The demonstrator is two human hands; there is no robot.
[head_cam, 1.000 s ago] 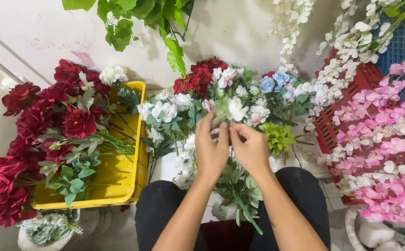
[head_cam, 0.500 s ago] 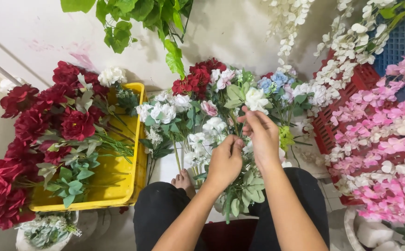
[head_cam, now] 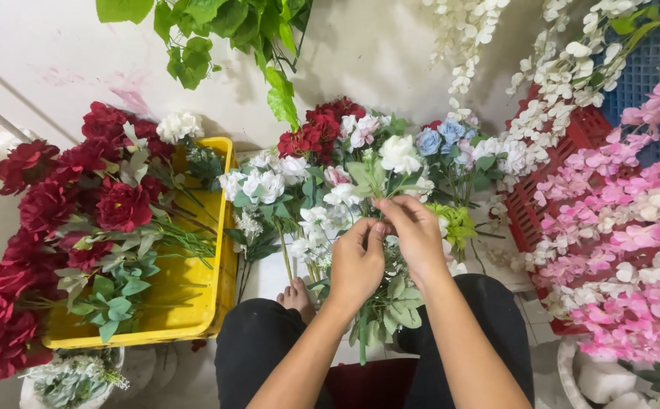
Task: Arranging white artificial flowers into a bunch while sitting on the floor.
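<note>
Two hands meet over the mixed bouquet (head_cam: 345, 197) above the lap: left hand (head_cam: 356, 261) clamped round the gathered stems, right hand (head_cam: 417, 231) pinching one stem near the white bloom (head_cam: 400, 154). Best to keep the bunch tight and seat that stem deep. Yellow crate (head_cam: 186, 303) at left holds dark red roses (head_cam: 57, 212) and greenery; red crate (head_cam: 572, 136) at right carries pink blossom sprays (head_cam: 625, 250).

From my feed, the stems of the mixed bouquet (head_cam: 360, 189) were hidden behind both hands, the left hand (head_cam: 356, 261) covering the right hand's (head_cam: 413, 235) fingertips. The blue crate (head_cam: 652, 64) and pink blossoms (head_cam: 633, 257) ran off the right edge.
</note>
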